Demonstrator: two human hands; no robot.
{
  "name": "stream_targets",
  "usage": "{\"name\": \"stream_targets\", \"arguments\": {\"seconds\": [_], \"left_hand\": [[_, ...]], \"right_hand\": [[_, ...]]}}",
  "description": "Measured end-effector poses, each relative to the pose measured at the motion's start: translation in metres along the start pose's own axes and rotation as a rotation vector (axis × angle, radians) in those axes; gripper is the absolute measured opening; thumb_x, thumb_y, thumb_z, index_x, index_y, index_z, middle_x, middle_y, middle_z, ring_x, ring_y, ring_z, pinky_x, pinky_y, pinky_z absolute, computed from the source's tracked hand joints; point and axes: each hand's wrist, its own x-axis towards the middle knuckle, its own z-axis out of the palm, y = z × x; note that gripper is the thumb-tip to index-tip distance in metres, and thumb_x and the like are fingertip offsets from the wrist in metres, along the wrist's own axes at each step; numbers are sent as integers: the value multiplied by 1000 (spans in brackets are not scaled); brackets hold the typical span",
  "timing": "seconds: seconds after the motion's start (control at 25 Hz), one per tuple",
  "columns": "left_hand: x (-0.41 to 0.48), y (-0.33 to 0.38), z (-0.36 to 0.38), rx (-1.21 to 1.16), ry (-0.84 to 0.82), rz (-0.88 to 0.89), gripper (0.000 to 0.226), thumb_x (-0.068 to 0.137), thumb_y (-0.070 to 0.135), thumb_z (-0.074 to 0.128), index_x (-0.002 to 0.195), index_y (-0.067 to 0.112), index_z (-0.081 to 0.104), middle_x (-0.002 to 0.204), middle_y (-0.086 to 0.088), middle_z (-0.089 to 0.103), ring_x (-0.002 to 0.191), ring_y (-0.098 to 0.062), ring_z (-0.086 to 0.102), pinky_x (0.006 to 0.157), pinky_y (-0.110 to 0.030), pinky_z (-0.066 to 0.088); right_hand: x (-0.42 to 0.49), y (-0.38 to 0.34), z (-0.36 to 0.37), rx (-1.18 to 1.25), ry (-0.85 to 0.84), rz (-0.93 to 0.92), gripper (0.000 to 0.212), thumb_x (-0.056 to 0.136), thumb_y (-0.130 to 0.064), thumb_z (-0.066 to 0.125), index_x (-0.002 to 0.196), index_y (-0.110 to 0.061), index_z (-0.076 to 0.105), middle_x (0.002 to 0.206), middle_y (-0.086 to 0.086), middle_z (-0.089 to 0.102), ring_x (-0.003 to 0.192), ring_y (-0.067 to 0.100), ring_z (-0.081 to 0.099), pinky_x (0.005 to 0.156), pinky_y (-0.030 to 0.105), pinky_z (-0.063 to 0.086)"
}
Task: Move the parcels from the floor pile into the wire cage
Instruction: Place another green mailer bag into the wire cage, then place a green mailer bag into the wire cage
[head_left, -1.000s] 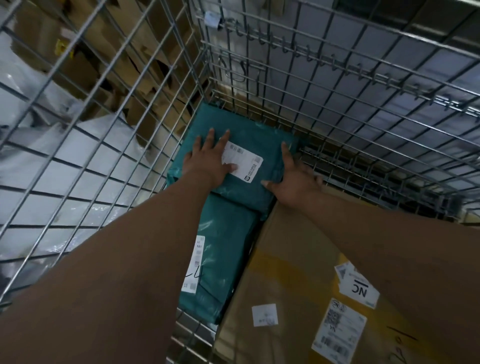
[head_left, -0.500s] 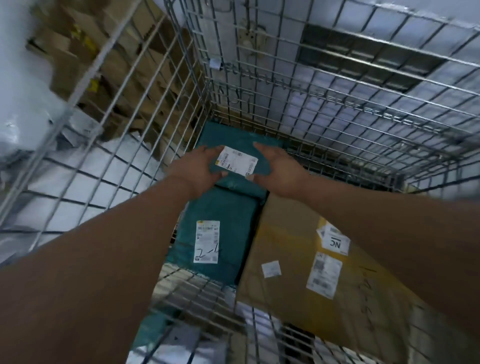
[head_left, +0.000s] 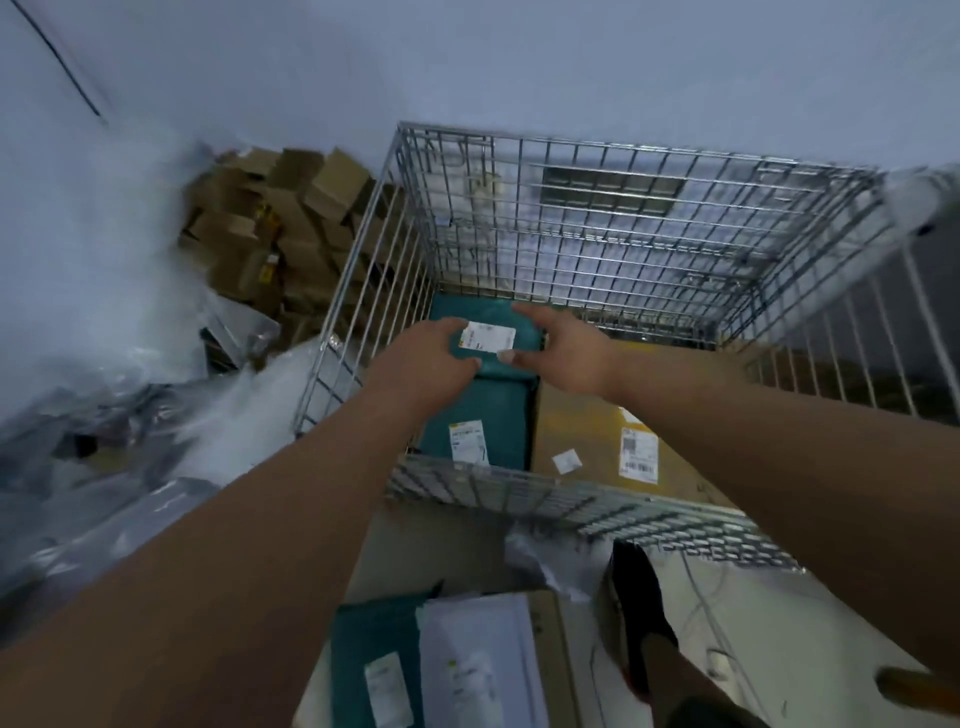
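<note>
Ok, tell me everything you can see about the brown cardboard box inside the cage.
The brown cardboard box lies flat on the floor of the wire cage, filling its right side. Its top shows a yellowish band, a large barcode label and a small white sticker. Its left edge runs alongside the teal parcels. The right forearm hides part of it.

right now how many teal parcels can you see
3 teal parcels. One lies in the wire cage's back left corner, one just in front of it beside the brown box, one on the floor outside the cage. Others may be hidden underneath.
</note>
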Motion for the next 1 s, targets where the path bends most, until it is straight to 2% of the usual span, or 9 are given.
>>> {"name": "stream_targets", "arguments": {"seconds": [0.08,0.2,0.24,0.44,0.56,0.64,0.72,0.92,1.0], "left_hand": [[-34,-1,-8,8,0,10,61,94,46,62,151,30,46,149,-2,51,127,-24,55,103,-45,49],[-79,-6,-6,-23,121,30,52,95,42,59,145,30,53,142,1,57,126,-21,56,105,-42,47],[-93,-9,0,-50,194,42,49,95,41,59,142,29,56,137,2,60,124,-19,57,103,-39,47],[-165,-26,45,-201,554,31,39,94,26,59,133,20,61,130,-4,62,122,-20,53,105,-27,39],[-215,-51,77,-170,725,-52,40,87,17,61,127,13,64,124,-10,61,118,-24,54,103,-10,30],[-247,-64,100,-180,704,-110,42,86,17,61,127,11,64,124,-11,59,118,-23,54,103,-10,29],[-282,-79,124,-231,605,-195,44,88,21,61,131,15,63,126,-7,58,120,-19,53,103,-11,30],[-348,-122,182,-377,252,-389,48,89,34,58,136,22,59,131,-4,58,122,-21,54,103,-32,42],[-368,-136,196,-378,195,-422,44,92,34,58,133,17,62,128,-7,61,119,-23,56,96,-27,41]], "right_hand": [[-39,-21,5,19,-11,21,77,95,-49,66,160,-33,27,159,8,40,132,27,52,105,37,48],[-78,-36,24,-4,42,-3,69,96,-49,65,156,-34,35,151,4,48,122,20,58,82,21,45],[-89,-38,34,19,72,-25,65,96,-47,65,154,-33,40,147,3,52,117,17,59,80,20,44],[-140,-37,79,110,183,-203,47,95,-35,70,140,-27,59,128,-1,64,115,10,61,101,28,51],[-163,-22,121,110,123,-272,40,92,-28,72,131,-20,66,118,0,68,107,11,64,98,33,54],[-171,-9,148,87,45,-251,42,92,-28,73,132,-20,65,121,1,67,107,12,63,98,31,53],[-181,1,181,25,-61,-207,45,92,-31,73,136,-23,62,128,2,63,112,13,61,97,22,47],[-209,36,266,-67,-203,-123,52,93,-33,70,143,-24,56,130,-1,56,108,7,54,84,10,34],[-220,51,292,-83,-218,-81,54,93,-33,72,143,-22,55,133,5,58,103,7,53,81,9,33]]}}
